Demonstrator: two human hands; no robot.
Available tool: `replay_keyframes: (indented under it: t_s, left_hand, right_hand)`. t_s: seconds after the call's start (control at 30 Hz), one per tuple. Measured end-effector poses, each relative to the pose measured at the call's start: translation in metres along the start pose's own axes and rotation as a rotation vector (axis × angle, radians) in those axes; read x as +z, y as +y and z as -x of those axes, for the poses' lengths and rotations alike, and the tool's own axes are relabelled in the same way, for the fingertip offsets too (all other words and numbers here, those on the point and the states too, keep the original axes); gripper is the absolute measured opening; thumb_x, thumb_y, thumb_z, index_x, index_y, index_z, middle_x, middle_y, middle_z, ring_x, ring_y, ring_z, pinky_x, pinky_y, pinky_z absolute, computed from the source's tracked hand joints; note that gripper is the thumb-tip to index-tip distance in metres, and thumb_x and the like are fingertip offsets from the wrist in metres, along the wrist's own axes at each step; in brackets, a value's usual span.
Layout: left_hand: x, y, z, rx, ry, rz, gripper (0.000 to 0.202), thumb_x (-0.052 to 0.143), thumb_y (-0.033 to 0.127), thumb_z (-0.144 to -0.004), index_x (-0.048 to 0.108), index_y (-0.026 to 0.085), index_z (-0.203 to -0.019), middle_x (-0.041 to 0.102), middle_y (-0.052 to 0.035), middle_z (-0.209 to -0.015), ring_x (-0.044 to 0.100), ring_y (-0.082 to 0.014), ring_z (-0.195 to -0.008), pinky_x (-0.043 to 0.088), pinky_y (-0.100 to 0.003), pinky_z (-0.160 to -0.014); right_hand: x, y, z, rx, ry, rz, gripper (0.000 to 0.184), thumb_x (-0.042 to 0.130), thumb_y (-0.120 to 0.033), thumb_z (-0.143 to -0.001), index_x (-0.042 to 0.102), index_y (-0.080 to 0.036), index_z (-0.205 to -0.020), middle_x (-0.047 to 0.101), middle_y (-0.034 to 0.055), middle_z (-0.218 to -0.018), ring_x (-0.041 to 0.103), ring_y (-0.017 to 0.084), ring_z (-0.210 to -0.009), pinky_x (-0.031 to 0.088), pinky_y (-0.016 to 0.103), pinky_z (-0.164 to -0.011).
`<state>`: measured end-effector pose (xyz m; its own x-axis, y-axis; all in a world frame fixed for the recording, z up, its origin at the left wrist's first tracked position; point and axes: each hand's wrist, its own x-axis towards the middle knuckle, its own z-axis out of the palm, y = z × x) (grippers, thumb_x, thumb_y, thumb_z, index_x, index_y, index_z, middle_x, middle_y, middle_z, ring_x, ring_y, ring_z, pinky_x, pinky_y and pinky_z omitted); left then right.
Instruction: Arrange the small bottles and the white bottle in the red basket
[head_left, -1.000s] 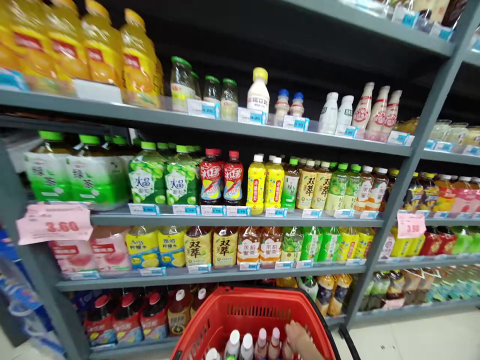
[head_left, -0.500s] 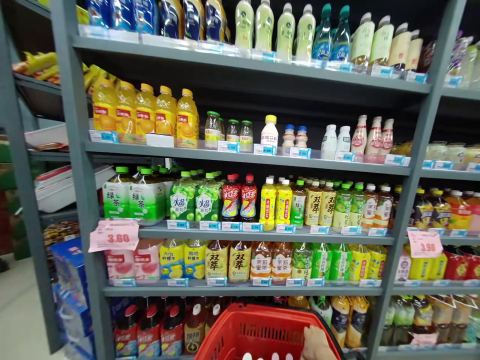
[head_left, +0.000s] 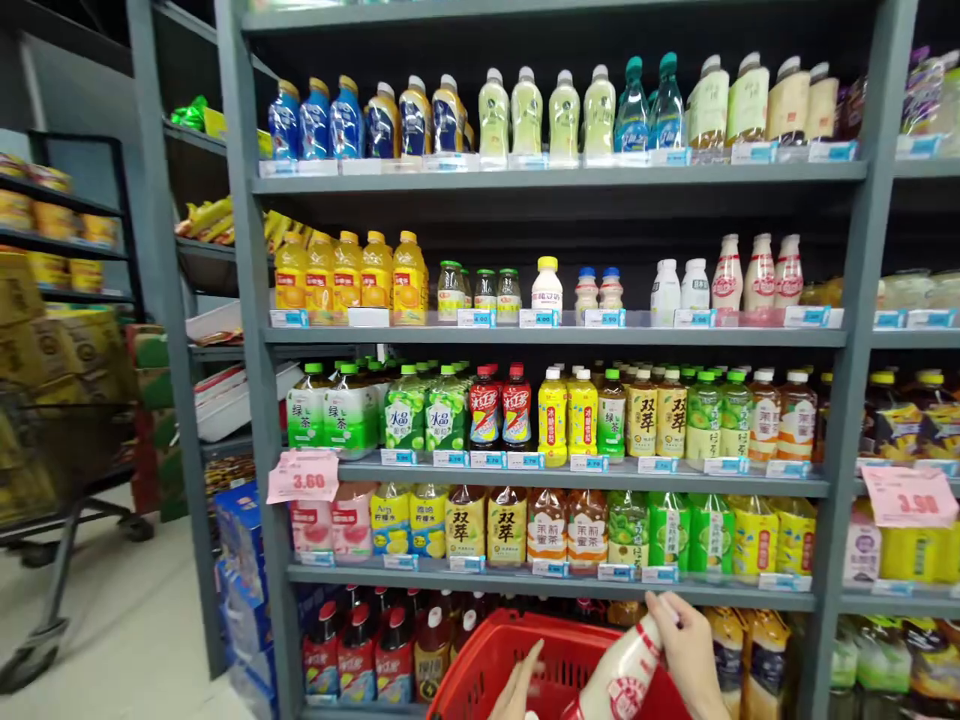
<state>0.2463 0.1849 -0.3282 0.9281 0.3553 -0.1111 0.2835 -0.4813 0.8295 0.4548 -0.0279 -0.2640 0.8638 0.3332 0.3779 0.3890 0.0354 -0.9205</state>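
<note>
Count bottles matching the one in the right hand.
4: the held bottle in the right hand; a left bottle, middle bottle and right bottle on the shelf, right of two white bottles. More may hide behind them or in the basket.

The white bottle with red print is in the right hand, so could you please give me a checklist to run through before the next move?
1. Right hand gripping the bottle near its top: ok.
2. Bottle upright: not ok, tilted with its top toward the right.
3. Left hand free: ok, fingers extended, nothing seen in it.
4. Bottle's base in view: not ok, cut off by the picture's lower edge.
5. Bottle clear of the red basket: cannot tell, they overlap in this view.
</note>
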Motion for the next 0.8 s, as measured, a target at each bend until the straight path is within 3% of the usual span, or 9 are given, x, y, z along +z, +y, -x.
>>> replay_keyframes:
  t_s: [0.1,0.17,0.27,0.33,0.43,0.53,0.7,0.8]
  left_hand:
    - [0.031,0.009,0.010,0.066,-0.080,0.309,0.107,0.089,0.059,-0.053,0.048,0.039,-0.150,0.058,-0.0189,-0.139,0.063,-0.0428,-0.121,0.053,-0.056,-0.096]
    - [0.051,0.018,0.025,0.134,-0.108,0.503,0.085,0.089,0.057,-0.067,0.056,0.034,-0.141,0.056,-0.0198,-0.143,0.061,-0.0389,-0.126,0.053,-0.052,-0.100]
    - [0.067,0.036,0.048,0.176,-0.111,0.719,0.084,0.091,0.046,-0.073,0.051,0.028,-0.145,0.047,-0.0214,-0.154,0.053,-0.0370,-0.137,0.050,-0.050,-0.107]
    - [0.070,0.046,0.055,0.182,-0.128,0.785,0.081,0.093,0.044,-0.072,0.054,0.025,-0.141,0.052,-0.0205,-0.150,0.055,-0.0354,-0.135,0.051,-0.047,-0.106]
    - [0.069,0.052,0.056,0.173,-0.144,0.830,0.076,0.091,0.046,-0.075,0.055,0.023,-0.138,0.052,-0.0207,-0.149,0.062,-0.0324,-0.123,0.060,-0.037,-0.086]
    - [0.067,0.055,0.056,0.158,-0.134,0.823,0.069,0.085,0.047,-0.083,0.054,0.020,-0.139,0.056,-0.0203,-0.142,0.066,-0.0246,-0.104,0.059,-0.029,-0.072]
    - [0.062,0.064,0.058,0.131,-0.069,0.796,0.071,0.080,0.057,-0.085,0.055,0.017,-0.137,0.066,-0.0135,-0.115,0.063,-0.0149,-0.073,0.056,-0.030,-0.069]
    - [0.060,0.066,0.058,0.078,-0.020,0.903,0.070,0.077,0.061,-0.086,0.056,0.015,-0.135,0.068,-0.0100,-0.101,0.061,-0.0158,-0.070,0.053,-0.030,-0.067]
  right_hand:
    - [0.006,-0.007,0.001,0.135,0.148,-0.306,0.054,0.070,-0.066,-0.076,0.040,-0.023,-0.063,0.033,-0.0039,-0.060,0.030,0.013,-0.056,0.029,0.027,-0.051]
    - [0.005,-0.011,0.002,0.184,0.222,-0.379,0.054,0.075,-0.062,-0.071,0.040,-0.023,-0.062,0.031,-0.0051,-0.059,0.028,0.011,-0.056,0.026,0.026,-0.049]
    - [-0.002,-0.016,0.004,0.237,0.290,-0.397,0.053,0.079,-0.057,-0.066,0.040,-0.022,-0.059,0.032,-0.0058,-0.058,0.027,0.010,-0.056,0.025,0.025,-0.049]
    - [-0.006,-0.019,0.005,0.266,0.321,-0.410,0.053,0.080,-0.052,-0.063,0.038,-0.022,-0.057,0.031,-0.0065,-0.057,0.026,0.009,-0.056,0.024,0.024,-0.049]
    - [-0.009,-0.021,0.005,0.291,0.314,-0.428,0.049,0.079,-0.048,-0.065,0.040,-0.021,-0.056,0.032,-0.0065,-0.057,0.027,0.008,-0.057,0.024,0.023,-0.050]
    - [-0.007,-0.023,0.005,0.321,0.289,-0.432,0.045,0.078,-0.046,-0.066,0.042,-0.020,-0.057,0.034,-0.0065,-0.058,0.029,0.008,-0.057,0.025,0.022,-0.051]
    - [-0.004,-0.026,0.002,0.434,0.299,-0.510,0.044,0.082,-0.044,-0.059,0.046,-0.020,-0.061,0.039,-0.0064,-0.060,0.032,0.007,-0.056,0.027,0.022,-0.047]
    - [-0.005,-0.026,0.003,0.467,0.265,-0.510,0.043,0.083,-0.045,-0.060,0.049,-0.019,-0.063,0.041,-0.0068,-0.059,0.030,0.006,-0.052,0.020,0.021,-0.042]
